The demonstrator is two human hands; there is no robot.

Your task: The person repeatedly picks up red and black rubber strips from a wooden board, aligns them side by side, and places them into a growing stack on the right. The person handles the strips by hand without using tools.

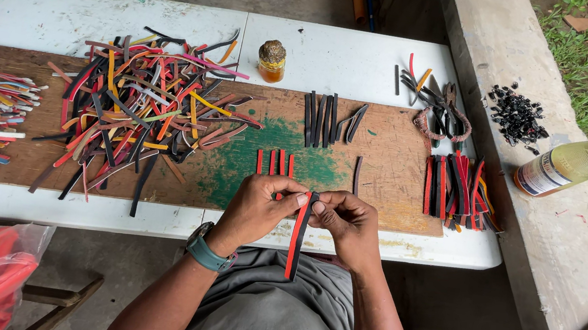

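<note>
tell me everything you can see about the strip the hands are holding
The strip is long, narrow and flat, red on one face and black along the other, rubbery or leathery in look. It hangs upright over the table's near edge, above the lap. The left hand and right hand both pinch its top end between thumbs and fingertips.

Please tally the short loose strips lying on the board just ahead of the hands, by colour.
Red strips: 4
Dark strip: 1
Total: 5, not counting the red-and-black strip held by the left hand and right hand.
</note>
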